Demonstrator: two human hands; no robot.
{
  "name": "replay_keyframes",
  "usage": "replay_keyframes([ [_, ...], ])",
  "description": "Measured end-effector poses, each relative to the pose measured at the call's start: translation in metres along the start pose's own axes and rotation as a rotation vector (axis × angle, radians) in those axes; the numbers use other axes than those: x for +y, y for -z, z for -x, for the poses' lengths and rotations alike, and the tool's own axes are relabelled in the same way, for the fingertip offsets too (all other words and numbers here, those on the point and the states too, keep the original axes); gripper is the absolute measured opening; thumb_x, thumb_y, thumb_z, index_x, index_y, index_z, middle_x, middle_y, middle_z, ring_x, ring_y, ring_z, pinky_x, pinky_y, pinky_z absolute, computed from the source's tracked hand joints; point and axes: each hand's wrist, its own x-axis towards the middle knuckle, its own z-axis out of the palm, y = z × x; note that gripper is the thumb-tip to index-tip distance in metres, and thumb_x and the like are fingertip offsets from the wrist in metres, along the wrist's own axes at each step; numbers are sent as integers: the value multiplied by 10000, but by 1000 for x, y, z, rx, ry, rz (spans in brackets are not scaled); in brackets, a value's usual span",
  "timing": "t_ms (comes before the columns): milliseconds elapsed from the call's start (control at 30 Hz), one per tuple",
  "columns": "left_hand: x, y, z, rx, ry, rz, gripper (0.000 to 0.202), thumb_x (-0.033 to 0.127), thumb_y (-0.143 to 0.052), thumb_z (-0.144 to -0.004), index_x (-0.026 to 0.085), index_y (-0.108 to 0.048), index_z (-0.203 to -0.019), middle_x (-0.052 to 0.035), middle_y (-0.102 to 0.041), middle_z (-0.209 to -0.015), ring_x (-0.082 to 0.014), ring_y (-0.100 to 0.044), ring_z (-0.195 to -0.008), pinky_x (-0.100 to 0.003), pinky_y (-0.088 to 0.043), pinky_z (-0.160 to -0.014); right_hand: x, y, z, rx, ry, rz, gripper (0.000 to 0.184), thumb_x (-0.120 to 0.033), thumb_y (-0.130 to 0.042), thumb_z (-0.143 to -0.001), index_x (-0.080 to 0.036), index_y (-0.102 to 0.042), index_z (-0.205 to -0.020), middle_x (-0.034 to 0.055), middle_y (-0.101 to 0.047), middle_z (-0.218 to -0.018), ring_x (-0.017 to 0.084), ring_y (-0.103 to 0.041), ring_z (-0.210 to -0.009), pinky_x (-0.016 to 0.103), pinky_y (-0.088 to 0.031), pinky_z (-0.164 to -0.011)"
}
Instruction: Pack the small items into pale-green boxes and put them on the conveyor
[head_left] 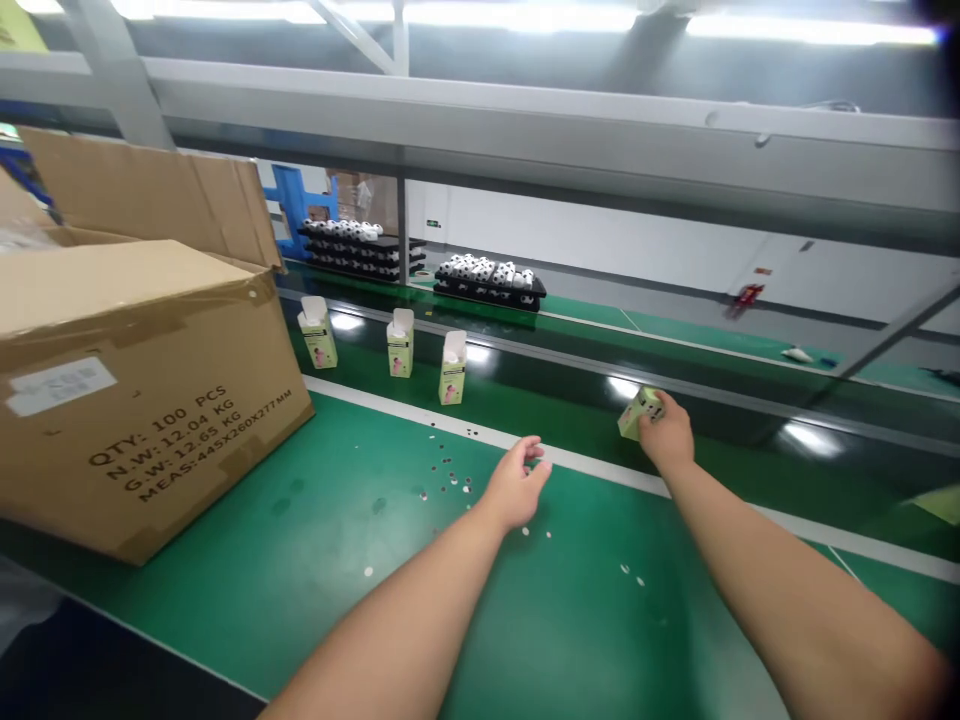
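Note:
My right hand (669, 436) is closed around a small yellow-green carton (634, 414), which is tilted over the dark green belt (540, 400). Fingers partly hide the carton's right side. My left hand (517, 484) hovers by the white line at the belt's near edge, its fingers loosely curled apart with nothing visible in them. Farther left on the belt stand three similar cartons with raised flaps: a near one (452, 370), a middle one (400, 345) and a left one (318, 334).
A large open cardboard box (187, 400) occupies the left of the green table (315, 560). Small dark and white dots (452, 480) are scattered near my left hand. Black trays (491, 290) of black-and-white items stand beyond the belt. A grey metal beam (480, 130) crosses above.

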Motion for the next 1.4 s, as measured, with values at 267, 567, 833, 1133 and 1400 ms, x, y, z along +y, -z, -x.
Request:
replay_keyframes([
  [267,6,0,1,27,34,2,188,323,-544,-872,186,-621,-975,-60,-652,-922,-174,-591,-814,-317,-482,-768,-25,-7,-4,414,87,37,621,-216,-532,-756,-130,-410,-1359,222,-379,-1425,367,-342,-1348,521,-286,-1097],
  [567,-3,5,-9,174,42,20,362,450,-443,-908,189,-441,-657,30,-454,-610,-125,-432,-606,-254,-348,-583,-198,-107,38,-321,320,-674,816,-465,-689,-742,-171,-304,-1398,205,-460,-1378,295,-508,-1216,481,-453,-958],
  [833,2,13,-5,325,-61,-120,317,423,-421,-932,191,-480,-725,5,-507,-703,-144,-472,-682,-279,-385,-654,-228,-107,62,-404,263,-667,451,-430,-672,-751,-142,-610,-1093,86,-681,-951,204,-619,-794,367,-497,-776],
  [1133,19,5,3,257,-165,-48,367,419,-436,-950,216,-502,-1249,-110,-591,-1218,-218,-590,-1087,-366,-473,-931,-134,5,144,-377,306,-674,304,-327,-548,-864,-175,-620,-1117,86,-663,-1046,225,-626,-912,335,-511,-794],
  [1400,30,-2,24,122,-347,-174,452,357,-517,-925,235,-449,-1354,-99,-592,-1295,-229,-584,-1160,-392,-441,-1018,-129,29,173,-273,361,-643,366,-277,-567,-859,-214,-538,-1218,77,-628,-1046,211,-593,-858,347,-517,-737],
])
